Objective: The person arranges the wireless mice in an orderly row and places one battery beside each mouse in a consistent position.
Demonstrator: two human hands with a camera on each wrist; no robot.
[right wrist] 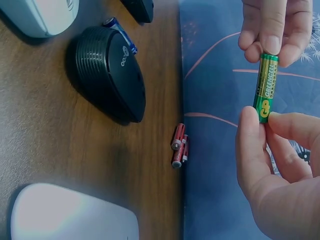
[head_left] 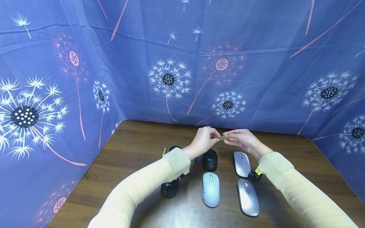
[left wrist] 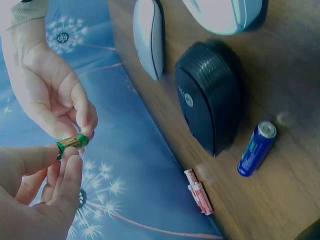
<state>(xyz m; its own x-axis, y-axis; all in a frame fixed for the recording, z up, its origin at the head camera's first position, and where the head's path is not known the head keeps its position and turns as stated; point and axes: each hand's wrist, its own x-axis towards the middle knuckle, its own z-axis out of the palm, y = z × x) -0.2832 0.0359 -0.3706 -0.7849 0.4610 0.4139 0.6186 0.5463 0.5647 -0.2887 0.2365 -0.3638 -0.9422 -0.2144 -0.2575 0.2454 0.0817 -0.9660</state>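
Note:
A green and gold battery [right wrist: 266,87] marked GP Greencell is held in the air, between my two hands above the back of the table. My left hand [head_left: 201,141] pinches one end of it with thumb and fingers. The other end is pinched by my right hand [head_left: 242,139]. In the left wrist view the battery [left wrist: 73,144] spans the short gap between both sets of fingertips. Below the hands, a black mouse [head_left: 210,160] sits on the table. Beside that mouse lies a blue battery [left wrist: 257,149].
Several red batteries [right wrist: 180,145] lie together near the table's back edge. A white mouse [head_left: 211,190], two silver mice [head_left: 242,164] and another black mouse [head_left: 169,189] rest nearer the front. A gold-coloured battery [head_left: 164,152] lies left of my left sleeve. Patterned blue cloth [head_left: 182,47] hangs behind.

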